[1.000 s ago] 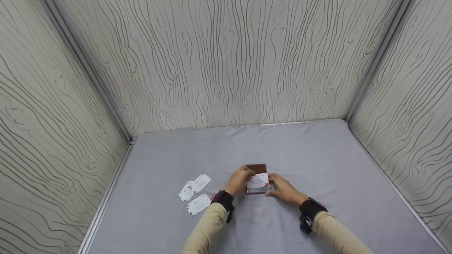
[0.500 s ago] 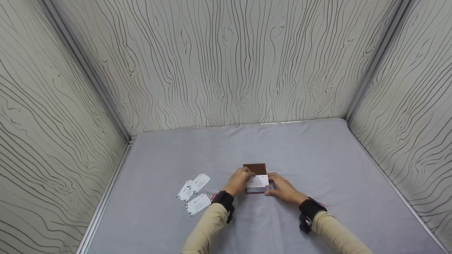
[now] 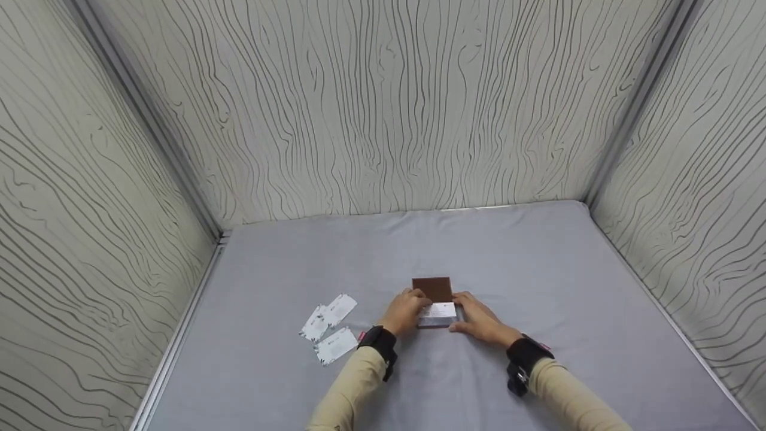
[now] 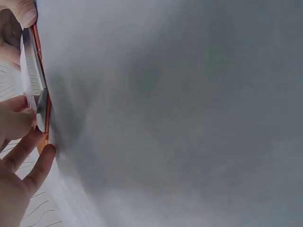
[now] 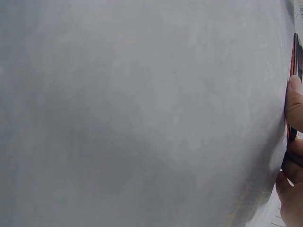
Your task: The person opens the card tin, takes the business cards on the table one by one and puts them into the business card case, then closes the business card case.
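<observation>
Card case, brown and standing open, lies between the two hands at the near middle of the scene. Patterned walls rise at the far side, left and right. Below them spreads the grey cloth-covered desk, carrying everything. The right hand grips the right end of the case, thumb on the near edge and fingers farther back. From the left, the left hand seems to pinch the left end of a white card, its other fingers spread lower. Farther left, three loose cards lie near one another on the desk.

The step in hand looks like working the white card at the case's near part; whether it is going in or out I cannot tell. The next move likely calls for keeping the card square to the case while the right hand steadies it.

Compared with a second ago, the card's face shows as a narrower band and more of the brown panel is bare; the loose cards lie unchanged.
</observation>
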Tool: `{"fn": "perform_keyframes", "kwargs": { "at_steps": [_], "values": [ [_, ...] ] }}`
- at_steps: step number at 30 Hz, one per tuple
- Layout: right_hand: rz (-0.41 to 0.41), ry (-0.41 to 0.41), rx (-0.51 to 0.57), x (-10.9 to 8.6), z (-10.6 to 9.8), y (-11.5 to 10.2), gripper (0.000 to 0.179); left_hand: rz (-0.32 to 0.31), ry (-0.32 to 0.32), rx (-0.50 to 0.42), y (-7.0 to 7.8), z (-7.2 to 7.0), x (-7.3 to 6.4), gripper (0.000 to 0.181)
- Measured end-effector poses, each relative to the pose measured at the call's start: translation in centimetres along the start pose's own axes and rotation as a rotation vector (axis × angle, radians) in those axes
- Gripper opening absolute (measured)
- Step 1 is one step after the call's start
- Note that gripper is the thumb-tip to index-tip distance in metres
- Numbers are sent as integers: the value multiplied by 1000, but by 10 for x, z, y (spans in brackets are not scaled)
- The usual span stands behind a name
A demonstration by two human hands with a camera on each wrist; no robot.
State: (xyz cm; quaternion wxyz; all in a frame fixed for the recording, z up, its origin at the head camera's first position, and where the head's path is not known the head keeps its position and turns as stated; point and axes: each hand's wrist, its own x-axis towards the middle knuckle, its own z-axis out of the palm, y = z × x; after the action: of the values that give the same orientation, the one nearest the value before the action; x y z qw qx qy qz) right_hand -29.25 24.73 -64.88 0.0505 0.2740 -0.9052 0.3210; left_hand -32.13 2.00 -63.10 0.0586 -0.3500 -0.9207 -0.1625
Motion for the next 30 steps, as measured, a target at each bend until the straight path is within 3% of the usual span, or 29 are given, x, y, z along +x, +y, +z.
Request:
{"fn": "perform_keyframes", "kwargs": {
  "at_steps": [7, 15, 21, 30],
  "values": [
    [-32, -5, -8, 0, -2, -2, 57, -10, -9, 17, 1, 0, 0, 26],
    [-88, 17, -19, -1, -4, 1, 53, -19, -3, -68, -2, -1, -1, 30],
    [-9, -22, -5, 2, -4, 0, 52, 3, 95, -87, -14, -7, -7, 21],
    [47, -46, -25, 4, -4, -2, 54, -73, 175, -135, -41, -22, -28, 7]
  ]
}}
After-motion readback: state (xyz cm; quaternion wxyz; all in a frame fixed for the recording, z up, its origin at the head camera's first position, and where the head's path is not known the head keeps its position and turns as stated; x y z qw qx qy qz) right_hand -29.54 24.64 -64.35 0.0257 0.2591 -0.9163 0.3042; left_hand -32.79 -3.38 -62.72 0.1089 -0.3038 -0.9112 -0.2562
